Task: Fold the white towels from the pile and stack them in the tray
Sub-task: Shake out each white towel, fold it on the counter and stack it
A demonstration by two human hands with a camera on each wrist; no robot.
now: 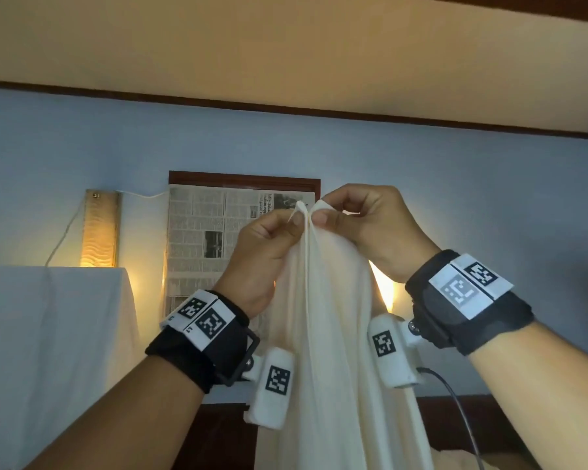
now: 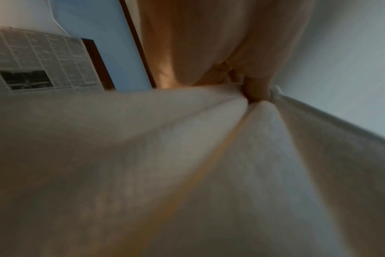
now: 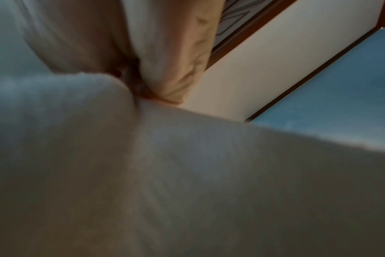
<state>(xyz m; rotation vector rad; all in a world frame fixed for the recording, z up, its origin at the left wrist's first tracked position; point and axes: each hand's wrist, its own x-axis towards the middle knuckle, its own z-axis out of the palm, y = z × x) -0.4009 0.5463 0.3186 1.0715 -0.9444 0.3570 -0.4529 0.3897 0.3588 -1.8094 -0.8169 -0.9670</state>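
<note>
**foldguy:** Towel (image 1: 330, 334) is up in the air, white one, hanging straight down in long folds between both forearms. Its top edge is bunched where the two hands meet, right in front of the newspaper (image 1: 197, 239) that's pinned over a dark wood frame on the blue wall.

**linen_lurker:** who's got hold of it though? one hand or both?

**foldguy:** Both. Left hand (image 1: 262, 252) pinches one corner between thumb and fingers, right hand (image 1: 367, 225) pinches the other corner the same way, rest of the fingers curled in. The two pinches are basically touching, so the corners sit side by side at the top.

**linen_lurker:** wrist cams any use?

**foldguy:** Barely. Left wrist view is mostly blurry towel (image 2: 187, 165) fanning out from where the fingers (image 2: 256, 87) squeeze it. Right wrist view is the same deal, cloth (image 3: 187, 182) filling the picture, and the grip itself is too smeared to read there.

**linen_lurker:** anything else around?

**foldguy:** Something draped in white cloth (image 1: 51, 351) off to the left, with a lit wall lamp (image 1: 101, 228) above it. Bottom end of the towel runs out of the head view, so can't tell where it ends.
</note>
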